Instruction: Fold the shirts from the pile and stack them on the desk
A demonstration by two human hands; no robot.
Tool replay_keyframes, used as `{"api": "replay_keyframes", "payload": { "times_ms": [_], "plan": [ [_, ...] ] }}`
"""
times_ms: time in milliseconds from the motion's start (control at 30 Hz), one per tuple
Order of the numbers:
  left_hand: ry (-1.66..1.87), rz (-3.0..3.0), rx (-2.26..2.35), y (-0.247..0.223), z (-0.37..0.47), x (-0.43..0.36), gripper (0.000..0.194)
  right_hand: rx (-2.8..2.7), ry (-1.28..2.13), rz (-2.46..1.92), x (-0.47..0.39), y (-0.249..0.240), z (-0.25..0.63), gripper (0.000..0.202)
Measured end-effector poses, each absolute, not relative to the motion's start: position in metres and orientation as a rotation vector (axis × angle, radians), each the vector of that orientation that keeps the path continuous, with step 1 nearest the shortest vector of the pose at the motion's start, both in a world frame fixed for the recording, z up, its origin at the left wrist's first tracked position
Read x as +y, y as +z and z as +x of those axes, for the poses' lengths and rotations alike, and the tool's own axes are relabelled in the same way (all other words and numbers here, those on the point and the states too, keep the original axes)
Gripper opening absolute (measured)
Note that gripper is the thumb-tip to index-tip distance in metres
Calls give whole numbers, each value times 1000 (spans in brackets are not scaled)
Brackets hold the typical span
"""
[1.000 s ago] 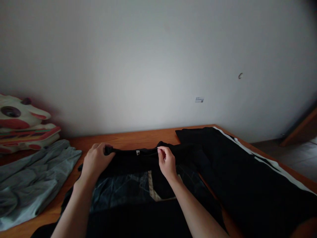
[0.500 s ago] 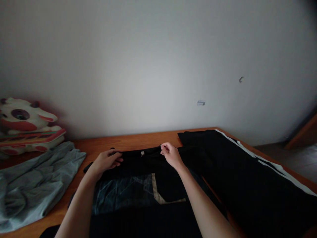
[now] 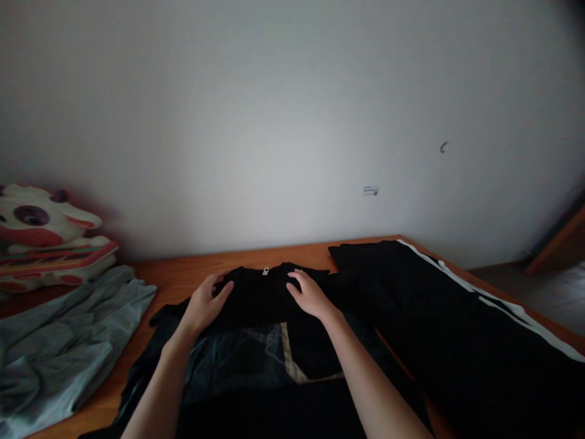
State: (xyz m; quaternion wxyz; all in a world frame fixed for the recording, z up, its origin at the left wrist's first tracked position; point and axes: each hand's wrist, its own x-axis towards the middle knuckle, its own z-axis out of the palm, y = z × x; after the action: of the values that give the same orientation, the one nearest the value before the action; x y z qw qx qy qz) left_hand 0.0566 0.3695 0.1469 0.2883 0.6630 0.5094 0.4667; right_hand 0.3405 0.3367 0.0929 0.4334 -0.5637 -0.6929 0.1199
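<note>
A black shirt (image 3: 247,305) with a dark blue printed patch and a beige strip lies spread on the wooden table, its collar toward the wall. A small white tag (image 3: 265,271) shows at the collar. My left hand (image 3: 206,303) rests on the shirt left of the collar, thumb and fingers apart. On the collar's other side, my right hand (image 3: 309,294) touches the cloth with its fingers spread. Neither hand grips anything.
Black trousers (image 3: 439,317) with white side stripes lie along the right of the table (image 3: 183,268). At the left is a crumpled grey cloth (image 3: 77,341), and behind it a cow-shaped toy keyboard (image 3: 55,238). A pale wall rises behind.
Both hands have let go of the collar edge and opened. The collar now lies flatter with its tag facing up, and the left hand has moved slightly right and nearer.
</note>
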Motion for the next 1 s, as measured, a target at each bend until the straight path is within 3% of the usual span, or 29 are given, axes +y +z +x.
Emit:
{"api": "replay_keyframes", "payload": {
  "times_ms": [133, 267, 400, 533, 1000],
  "plan": [
    [1075, 2021, 1570, 114, 62, 369, 51, -1729, 115, -1622, 335, 66, 339, 38],
    [897, 2139, 1883, 93, 61, 362, 71, -1823, 128, -1774, 332, 71, 340, 51],
    [492, 2157, 2267, 99, 57, 362, 71, -1943, 276, -1998, 327, 93, 343, 64],
    [205, 2162, 2313, 110, 52, 367, 69, -1981, 310, -2069, 326, 102, 343, 67],
    [253, 2478, 2277, 103, 8, 382, 53, -1987, 334, -2095, 329, 103, 342, 69]
  ]
}}
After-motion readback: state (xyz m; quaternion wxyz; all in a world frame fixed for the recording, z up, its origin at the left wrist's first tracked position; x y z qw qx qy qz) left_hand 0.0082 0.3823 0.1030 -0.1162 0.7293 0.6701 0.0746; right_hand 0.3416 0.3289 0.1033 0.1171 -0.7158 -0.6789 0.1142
